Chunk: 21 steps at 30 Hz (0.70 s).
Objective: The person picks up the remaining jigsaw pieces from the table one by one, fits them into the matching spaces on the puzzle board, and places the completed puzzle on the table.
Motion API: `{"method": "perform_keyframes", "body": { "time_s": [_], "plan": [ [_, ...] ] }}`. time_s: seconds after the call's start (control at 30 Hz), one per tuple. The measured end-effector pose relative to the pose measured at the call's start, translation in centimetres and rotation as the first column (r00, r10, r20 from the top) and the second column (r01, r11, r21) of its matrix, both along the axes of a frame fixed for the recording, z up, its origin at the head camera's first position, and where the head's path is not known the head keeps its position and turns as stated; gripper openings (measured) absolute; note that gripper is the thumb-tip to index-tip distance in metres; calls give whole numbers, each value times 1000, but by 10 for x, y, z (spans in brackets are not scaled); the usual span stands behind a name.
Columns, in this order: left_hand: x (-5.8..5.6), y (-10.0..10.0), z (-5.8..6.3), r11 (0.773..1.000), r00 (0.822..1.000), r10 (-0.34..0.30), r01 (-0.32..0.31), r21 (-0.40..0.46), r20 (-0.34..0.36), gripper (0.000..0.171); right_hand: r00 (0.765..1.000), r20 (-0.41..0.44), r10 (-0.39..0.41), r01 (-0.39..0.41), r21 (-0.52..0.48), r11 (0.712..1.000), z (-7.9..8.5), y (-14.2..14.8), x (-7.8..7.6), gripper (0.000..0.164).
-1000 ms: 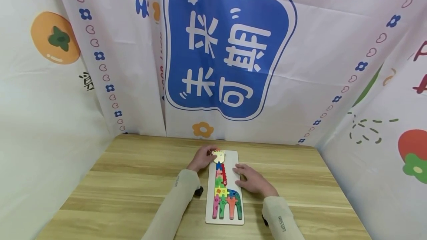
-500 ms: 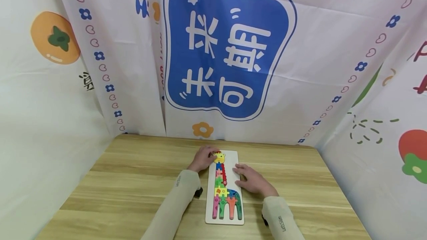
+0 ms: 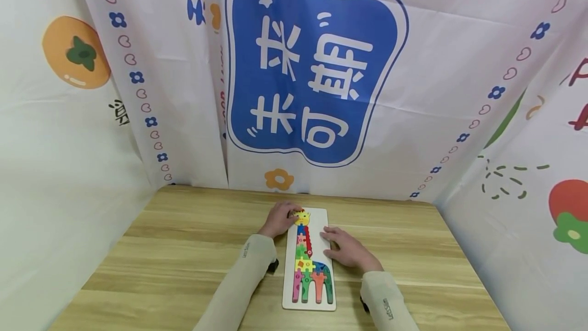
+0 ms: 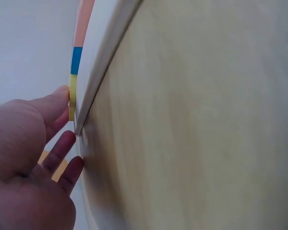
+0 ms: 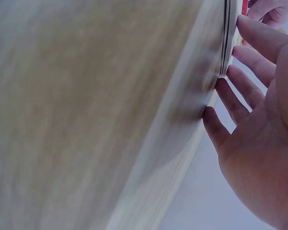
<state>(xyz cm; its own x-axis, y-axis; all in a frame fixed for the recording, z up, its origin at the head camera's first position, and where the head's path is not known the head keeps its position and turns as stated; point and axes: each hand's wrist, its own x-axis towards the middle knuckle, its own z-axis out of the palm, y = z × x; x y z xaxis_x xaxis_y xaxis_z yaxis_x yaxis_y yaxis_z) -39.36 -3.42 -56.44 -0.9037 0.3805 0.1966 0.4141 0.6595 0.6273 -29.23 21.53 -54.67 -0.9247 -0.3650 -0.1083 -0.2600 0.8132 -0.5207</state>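
A white puzzle board [image 3: 319, 217] lies lengthwise on the table, bearing a colourful giraffe jigsaw puzzle [image 3: 306, 264]. At its far end, my left hand [image 3: 277, 219] pinches the yellow giraffe-head piece [image 3: 303, 217], which sits flat at the top of the neck. In the left wrist view the thumb touches this yellow piece [image 4: 72, 98], and the other fingertips reach the board's end and table. My right hand [image 3: 345, 249] rests along the board's right edge, its fingers spread; in the right wrist view the fingertips [image 5: 240, 21] touch the board's rim and the table.
The wooden table [image 3: 197, 249] extends around the board on all sides. A white printed cloth [image 3: 367, 178] hangs behind it, with more cloth walls at left and right. Dark wrist straps [image 3: 273, 264] show at both sleeves.
The giraffe-head piece, tilted and pale with glare one second ago, now lies flat with its face visible. My left hand shifted slightly with it; the right hand stays in place.
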Motion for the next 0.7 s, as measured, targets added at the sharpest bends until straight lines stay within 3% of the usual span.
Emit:
{"method": "perform_keyframes", "body": {
  "time_s": [0.4,0.57,0.7],
  "plan": [
    [7,-6,3,999,999,-31,32,-36,22,36,1000,-11,4,-3,10,1000,-3,0,-1,55],
    [17,-14,10,993,994,-74,81,-91,76,51,1000,-12,7,-7,3,1000,-3,-1,1,56],
    [29,-26,13,975,986,-121,140,-172,114,64,1000,-9,-5,5,0,1000,0,0,1,56]
  ]
}}
